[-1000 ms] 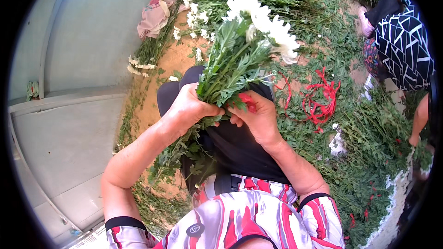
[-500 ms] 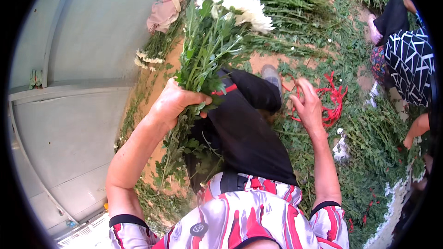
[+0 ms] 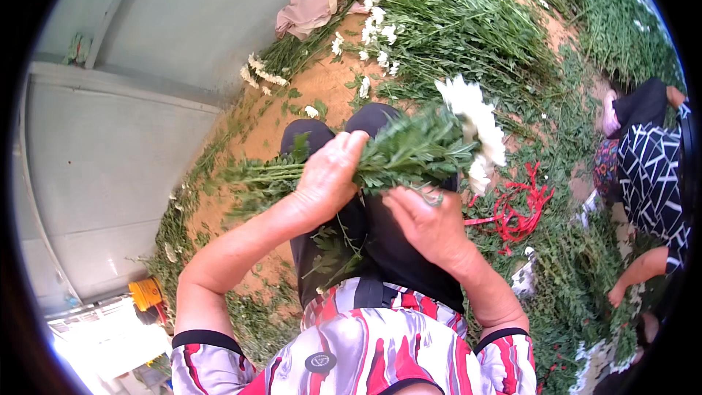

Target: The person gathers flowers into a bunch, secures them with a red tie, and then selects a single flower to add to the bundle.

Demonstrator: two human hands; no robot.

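Note:
My left hand (image 3: 330,174) is wrapped round the stems of a bunch of white chrysanthemums (image 3: 417,148). The bunch lies nearly level over my knees, its white heads to the right and its cut stems to the left. Close against the near side of the leaves is my right hand (image 3: 431,228), its fingers curled and partly hidden. Whatever those fingers hold cannot be made out. Just right of that hand, a heap of red ties (image 3: 523,208) rests on the greenery, one strand stretching toward my wrist.
Piles of cut chrysanthemums (image 3: 453,22) cover the ground ahead and to the right. A pink cloth (image 3: 311,9) lies by the pale wall (image 3: 88,168) on the left. Behind it at lower left sits a yellow object (image 3: 145,294). Another person (image 3: 651,164) works at far right.
The bunch has tilted from upright to nearly level, heads swinging right. My right hand has come from beside the red ties to the bunch. My view has shifted, and both knees now show together.

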